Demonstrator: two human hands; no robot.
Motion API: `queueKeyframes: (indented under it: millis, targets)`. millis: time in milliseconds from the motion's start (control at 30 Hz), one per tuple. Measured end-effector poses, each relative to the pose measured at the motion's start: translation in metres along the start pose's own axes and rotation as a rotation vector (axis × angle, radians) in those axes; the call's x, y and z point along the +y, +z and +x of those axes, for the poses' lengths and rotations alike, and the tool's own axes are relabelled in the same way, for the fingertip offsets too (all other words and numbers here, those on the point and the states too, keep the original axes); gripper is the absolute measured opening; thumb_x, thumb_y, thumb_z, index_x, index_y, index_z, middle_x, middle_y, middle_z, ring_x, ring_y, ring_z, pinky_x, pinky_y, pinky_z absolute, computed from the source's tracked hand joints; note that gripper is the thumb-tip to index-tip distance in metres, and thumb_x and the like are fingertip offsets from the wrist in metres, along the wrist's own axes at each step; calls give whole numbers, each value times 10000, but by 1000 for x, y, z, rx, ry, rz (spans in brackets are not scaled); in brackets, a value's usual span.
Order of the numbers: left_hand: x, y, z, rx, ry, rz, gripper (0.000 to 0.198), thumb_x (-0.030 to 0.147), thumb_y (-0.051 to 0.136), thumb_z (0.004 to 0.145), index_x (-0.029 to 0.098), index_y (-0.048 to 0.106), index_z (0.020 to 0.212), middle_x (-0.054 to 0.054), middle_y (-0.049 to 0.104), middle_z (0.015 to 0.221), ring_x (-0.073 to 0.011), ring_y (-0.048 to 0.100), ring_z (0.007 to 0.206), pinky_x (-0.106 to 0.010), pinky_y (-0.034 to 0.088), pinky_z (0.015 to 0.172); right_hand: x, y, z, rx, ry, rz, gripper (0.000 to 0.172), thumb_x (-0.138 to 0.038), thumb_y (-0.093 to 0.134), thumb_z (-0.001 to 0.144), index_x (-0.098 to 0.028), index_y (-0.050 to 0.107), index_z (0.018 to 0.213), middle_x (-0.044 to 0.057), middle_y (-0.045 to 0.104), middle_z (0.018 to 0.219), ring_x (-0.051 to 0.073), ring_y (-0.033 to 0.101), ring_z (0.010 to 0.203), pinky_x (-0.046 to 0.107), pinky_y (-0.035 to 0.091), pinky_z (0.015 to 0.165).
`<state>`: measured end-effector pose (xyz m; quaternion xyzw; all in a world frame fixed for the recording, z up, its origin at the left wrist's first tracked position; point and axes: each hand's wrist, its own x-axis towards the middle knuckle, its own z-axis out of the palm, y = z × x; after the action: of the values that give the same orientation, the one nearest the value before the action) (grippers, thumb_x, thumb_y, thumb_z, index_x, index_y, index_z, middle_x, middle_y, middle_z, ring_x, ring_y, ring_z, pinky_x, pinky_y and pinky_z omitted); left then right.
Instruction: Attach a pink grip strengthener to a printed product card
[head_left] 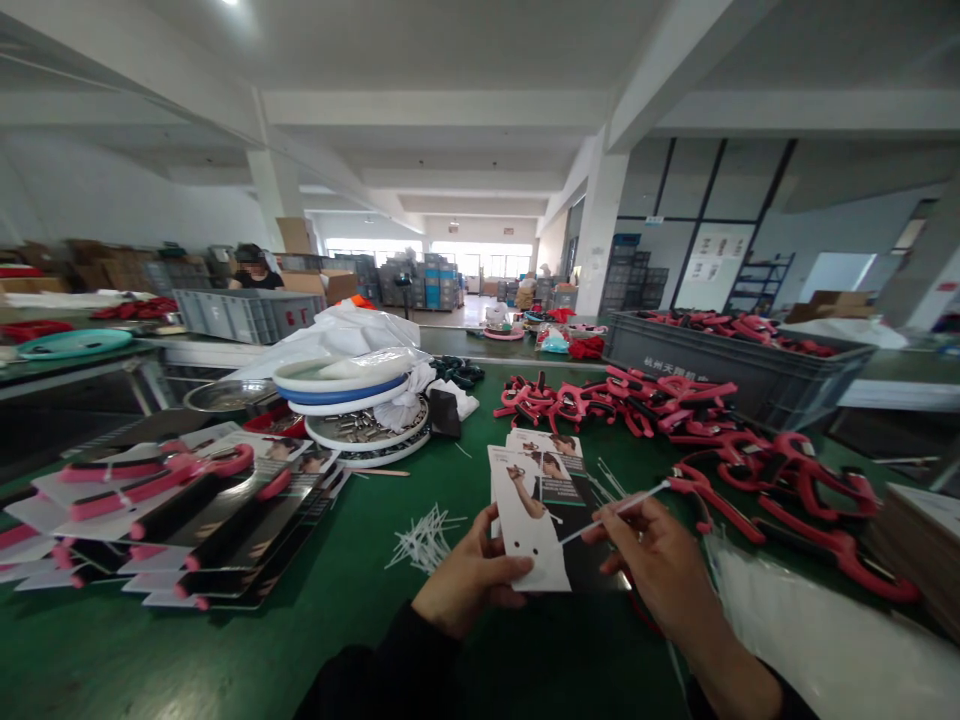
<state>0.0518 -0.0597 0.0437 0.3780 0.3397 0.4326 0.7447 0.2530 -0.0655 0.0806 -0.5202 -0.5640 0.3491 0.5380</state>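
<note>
My left hand grips a printed backing card by its near left edge, thumb on top. Two small dark holes show in the card's white part. Between thumb and fingers of my right hand is a white cable tie, its thin end close to the card's right side. A second printed card lies just behind the held one. More loose white ties are beyond my right hand. To the left of my left hand sits a small heap of white cable ties.
Carded pink-and-black hand grippers are stacked at the left. Loose ones pile up at the right, before a grey crate. Stacked round trays hold metal parts. Clear plastic bags lie near right. A person is far left.
</note>
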Motion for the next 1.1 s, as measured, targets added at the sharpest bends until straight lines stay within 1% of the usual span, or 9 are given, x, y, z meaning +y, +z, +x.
queueKeyframes:
  millis: [133, 267, 367, 567, 667, 800, 867, 967, 1100]
  targets:
    - [-2, 2, 0, -8, 17, -15, 833, 134, 760, 592, 248, 291, 1271, -51, 631, 959, -171, 652, 694, -197, 493, 481, -6, 5, -8, 5, -49, -15, 313, -474, 593, 745, -173, 515, 779, 44, 627, 714, 175, 635, 606, 254, 535, 432]
    - [-6, 2, 2, -41, 58, -30, 832, 153, 772, 591, 270, 305, 1270, -68, 623, 1009, -195, 653, 736, -209, 493, 499, -5, 9, -10, -7, -112, -33, 286, -466, 563, 772, -185, 509, 783, 50, 608, 783, 192, 645, 668, 258, 542, 429]
    - [-8, 4, 3, -5, 80, -21, 870, 174, 789, 572, 278, 296, 1281, -77, 617, 1037, -223, 646, 790, -248, 509, 537, -1, 12, -12, -6, -150, -65, 250, -439, 566, 777, -196, 508, 781, 44, 592, 805, 195, 647, 693, 253, 539, 433]
    - [-12, 14, 3, 12, 114, -64, 941, 186, 799, 572, 304, 239, 1319, -87, 609, 1100, -212, 642, 807, -225, 491, 537, 12, 24, -15, 19, -105, -82, 222, -424, 535, 789, -202, 519, 787, 40, 607, 766, 187, 622, 659, 255, 504, 446]
    - [-14, 17, 3, -23, 96, -176, 809, 237, 751, 657, 282, 280, 1314, -86, 632, 1058, -165, 655, 729, -213, 493, 559, 21, 27, -12, 68, -44, -155, 208, -398, 543, 764, -193, 548, 733, 31, 618, 690, 188, 603, 645, 277, 488, 544]
    - [-17, 18, 6, -44, 34, -313, 421, 304, 656, 758, 157, 522, 1130, -103, 672, 935, -117, 650, 672, -164, 485, 557, 25, 23, -7, 81, 9, -200, 192, -362, 551, 715, -186, 569, 641, 17, 610, 626, 186, 570, 642, 276, 429, 593]
    - [-21, 19, 8, -1, 37, -321, 328, 253, 716, 701, 135, 598, 983, -94, 685, 900, -108, 647, 666, -149, 480, 557, 24, 22, -5, 67, 59, -156, 188, -354, 560, 685, -183, 565, 607, -1, 583, 586, 170, 535, 602, 265, 393, 561]
    - [-30, 23, 13, 63, 109, -277, 323, 184, 801, 584, 130, 636, 856, -65, 701, 814, -105, 641, 653, -161, 483, 590, 22, 22, -2, 28, 116, -83, 183, -336, 567, 661, -181, 547, 565, -26, 530, 536, 139, 482, 547, 249, 358, 525]
    - [-40, 26, 21, 121, 225, -223, 304, 258, 820, 550, 125, 641, 757, -39, 695, 679, -98, 609, 570, -194, 478, 584, 18, 21, 0, -36, 137, -31, 160, -306, 597, 638, -174, 547, 563, -37, 515, 525, 118, 469, 532, 231, 352, 509]
